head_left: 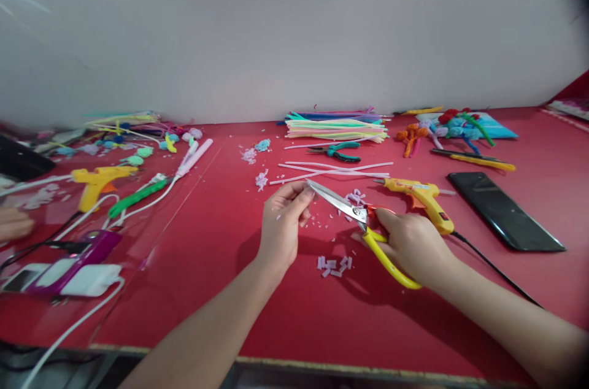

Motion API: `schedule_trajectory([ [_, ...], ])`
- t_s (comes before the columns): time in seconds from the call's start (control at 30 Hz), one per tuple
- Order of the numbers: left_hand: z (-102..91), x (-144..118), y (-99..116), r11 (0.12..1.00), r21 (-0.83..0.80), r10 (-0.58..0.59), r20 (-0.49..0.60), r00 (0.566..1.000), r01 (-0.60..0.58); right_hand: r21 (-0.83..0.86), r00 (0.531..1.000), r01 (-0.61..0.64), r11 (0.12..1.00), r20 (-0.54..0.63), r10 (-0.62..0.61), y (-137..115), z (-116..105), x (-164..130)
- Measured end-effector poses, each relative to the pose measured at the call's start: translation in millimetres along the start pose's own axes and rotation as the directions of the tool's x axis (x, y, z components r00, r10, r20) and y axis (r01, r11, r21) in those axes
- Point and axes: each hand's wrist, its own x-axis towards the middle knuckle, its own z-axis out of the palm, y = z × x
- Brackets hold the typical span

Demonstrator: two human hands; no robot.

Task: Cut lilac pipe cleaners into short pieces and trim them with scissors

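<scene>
Scissors in my right hand, a tiny lilac scrap pinched in my left.

My right hand is clenched through the yellow loops of the scissors, blades pointing across to my left hand, whose fingertips pinch something small at the blade tips; I reckon it's a stub of pale pipe cleaner, though it's nearly hidden. It looks feather-light, fuzzy and bendy with a wire core, so I'd hold it close to the cut end. Cut lilac bits lie on the red bench between my wrists. Just beyond my right hand sits the yellow glue gun, with the black phone to its right. Further out: loose pale pipe cleaners, green-handled pliers and the coloured bundle.
</scene>
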Motion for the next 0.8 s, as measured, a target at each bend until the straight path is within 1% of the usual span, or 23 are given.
schedule_trajectory([
  [0.3,-0.4,0,0,1.0,-0.001,0.011,0.006,1.0,-0.011,0.027,1.0,-0.02,0.999,0.014,0.02,1,1,0],
  [0.37,-0.8,0,0,1.0,-0.005,0.014,0.0,1.0,-0.014,0.085,0.999,-0.036,0.996,0.03,0.034,1,1,1],
  [0.47,-0.6,0,-2,0.999,0.041,0.008,0.017,1.0,-0.009,0.276,0.994,-0.099,0.956,0.079,0.08,-1,-1,3],
  [0.5,-0.1,0,-2,0.998,0.068,-0.004,0.035,0.999,0.002,0.359,0.991,-0.124,0.925,0.095,0.096,-2,-2,4],
  [0.57,1.9,-2,-3,0.989,0.146,-0.041,0.099,0.994,0.027,0.525,0.984,-0.174,0.833,0.123,0.129,-5,-4,6],
  [0.67,6.2,-6,-5,0.953,0.302,-0.115,0.242,0.964,0.038,0.725,0.963,-0.269,0.634,0.208,0.171,-10,-10,7],
  [0.73,8.9,-8,-6,0.925,0.378,-0.173,0.328,0.929,0.038,0.797,0.935,-0.355,0.488,0.295,0.199,-13,-14,7],
  [0.8,10.9,-11,-8,0.908,0.416,-0.219,0.377,0.9,0.046,0.828,0.908,-0.417,0.374,0.363,0.209,-14,-18,7],
])
